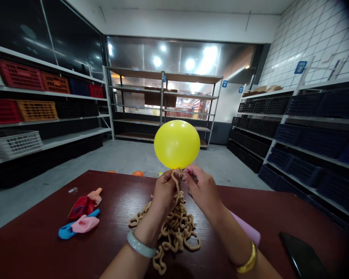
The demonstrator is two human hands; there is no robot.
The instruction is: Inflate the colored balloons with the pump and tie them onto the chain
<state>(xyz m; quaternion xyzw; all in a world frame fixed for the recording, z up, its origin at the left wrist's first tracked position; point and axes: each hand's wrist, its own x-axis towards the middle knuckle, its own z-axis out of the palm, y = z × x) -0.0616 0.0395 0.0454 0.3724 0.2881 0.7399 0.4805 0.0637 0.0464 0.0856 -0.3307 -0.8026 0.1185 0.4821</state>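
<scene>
Both your left hand (164, 190) and right hand (202, 188) pinch the yellow balloon's (177, 144) neck at frame centre, balloon directly above, beige chain (176, 228) hanging below.

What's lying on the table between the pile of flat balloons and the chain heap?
Nothing: in the head view, bare dark red table separates the uninflated balloons from the tan chain.

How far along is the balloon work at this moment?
Done: the yellow balloon is inflated. In hand: the left hand and right hand pinch its neck at the tan chain. Left: the flat balloons on the table remain uninflated.
</scene>
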